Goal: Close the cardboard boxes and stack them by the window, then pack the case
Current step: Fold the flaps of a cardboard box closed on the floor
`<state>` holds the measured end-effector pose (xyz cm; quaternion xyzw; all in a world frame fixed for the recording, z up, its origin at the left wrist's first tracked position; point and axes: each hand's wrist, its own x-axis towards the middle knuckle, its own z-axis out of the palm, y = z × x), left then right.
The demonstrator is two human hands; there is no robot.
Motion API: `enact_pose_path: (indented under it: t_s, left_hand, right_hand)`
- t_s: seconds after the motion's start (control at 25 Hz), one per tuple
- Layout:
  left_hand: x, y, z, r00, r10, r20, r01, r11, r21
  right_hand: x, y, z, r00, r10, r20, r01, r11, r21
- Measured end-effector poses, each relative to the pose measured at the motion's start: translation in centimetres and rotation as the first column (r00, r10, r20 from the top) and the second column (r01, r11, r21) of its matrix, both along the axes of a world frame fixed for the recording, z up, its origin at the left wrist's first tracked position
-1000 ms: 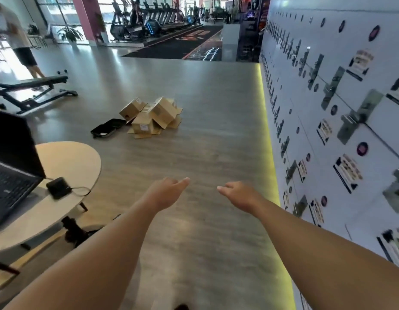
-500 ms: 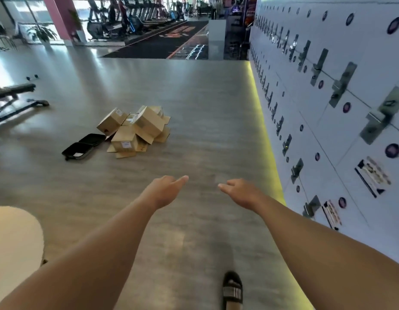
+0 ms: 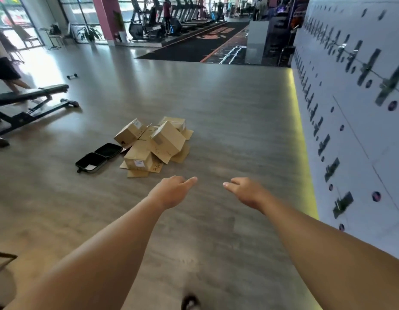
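Note:
Several brown cardboard boxes [image 3: 156,145] lie tumbled in a heap on the grey floor ahead, some with flaps hanging open. A black case [image 3: 99,157] lies open flat just left of the heap. My left hand [image 3: 174,191] and my right hand [image 3: 245,191] reach forward side by side, a little short of the boxes. Both hold nothing; the fingers hang loosely curled with the thumbs pointing toward each other.
A white locker wall [image 3: 350,121] with a glowing yellow base strip runs along the right. A black weight bench [image 3: 30,101] stands at left, a person walking behind it. A small dumbbell [image 3: 72,76] lies farther back. Bright windows [image 3: 12,23] at far left, treadmills beyond.
The view has advanced toward the boxes, which now look larger and nearer. The round table with the laptop has dropped out of view. Both hands keep the same pose.

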<state>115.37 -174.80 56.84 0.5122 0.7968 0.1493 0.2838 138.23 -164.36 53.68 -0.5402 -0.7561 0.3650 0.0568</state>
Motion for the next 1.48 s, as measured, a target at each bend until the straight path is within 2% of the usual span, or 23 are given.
enact_pose_path:
  t_s: [0.2, 0.48, 0.88, 0.96, 1.2, 1.48]
  left_hand:
    - [-7.8, 15.7, -2.2, 0.999, 0.028, 0.028, -0.028, 1.000, 0.007]
    - [-16.1, 35.7, -1.7, 0.995, 0.048, 0.091, -0.049, 0.999, 0.016]
    - [-28.2, 63.7, -4.5, 0.993, 0.122, 0.009, -0.121, 0.992, -0.043]
    - [-30.7, 68.7, -4.5, 0.982, 0.184, 0.029, -0.183, 0.982, -0.049]
    - [-39.0, 79.9, -5.9, 0.932, 0.356, 0.070, -0.350, 0.933, -0.085]
    - [-53.1, 90.8, -13.7, 0.834, 0.534, 0.142, -0.522, 0.845, -0.115]
  right_hand:
    - [-6.4, 16.3, -1.1, 1.000, -0.012, 0.001, 0.012, 1.000, -0.005]
    - [-13.9, 36.4, 0.4, 1.000, -0.006, 0.013, 0.006, 1.000, 0.000]
    - [-28.1, 68.2, -2.6, 0.992, 0.128, -0.010, -0.128, 0.989, -0.067]
    - [-31.6, 74.2, -2.6, 0.986, 0.168, -0.009, -0.168, 0.981, -0.098]
    - [-42.3, 88.2, -3.2, 0.954, 0.299, 0.010, -0.296, 0.948, -0.115]
    - [-59.1, 101.3, -8.0, 0.892, 0.449, 0.057, -0.431, 0.881, -0.195]
